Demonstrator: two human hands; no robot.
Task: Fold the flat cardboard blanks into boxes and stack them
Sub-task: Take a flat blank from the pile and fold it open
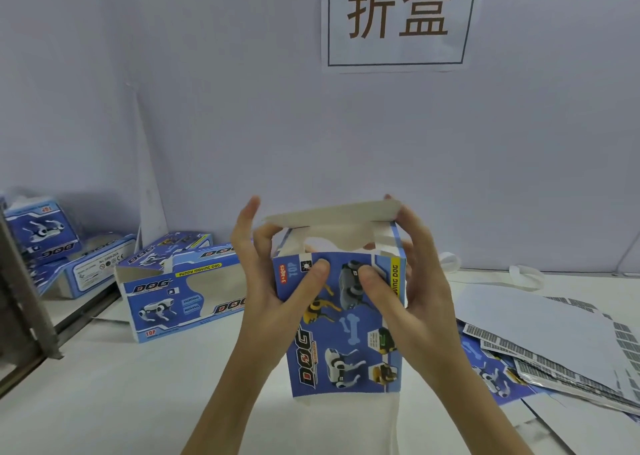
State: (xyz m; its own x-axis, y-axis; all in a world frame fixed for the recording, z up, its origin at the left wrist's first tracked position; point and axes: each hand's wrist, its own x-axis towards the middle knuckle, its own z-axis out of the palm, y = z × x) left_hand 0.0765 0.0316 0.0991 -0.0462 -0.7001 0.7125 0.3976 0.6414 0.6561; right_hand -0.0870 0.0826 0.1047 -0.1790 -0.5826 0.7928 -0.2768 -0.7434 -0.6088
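Head view, lighting and quality. Illumination was even and fairly bright, diffuse, with a cool bluish cast over the wall (pixel 242 125) and the counter (pixel 121 402). No hard glare anywhere. Shadows were soft: a faint one on the wall behind the boxes at the counter's far left corner (pixel 100 208), and a dim one under the held box (pixel 341 319) toward the counter's near edge. Wide-angle distortion bent the metal frame (pixel 24 298) at the left edge and tilted the wall sign (pixel 398 18). Detail was soft overall; small print on the flat blanks (pixel 554 361) at the counter's right edge was unreadable. Fingers (pixel 318 271) showed slight blur.
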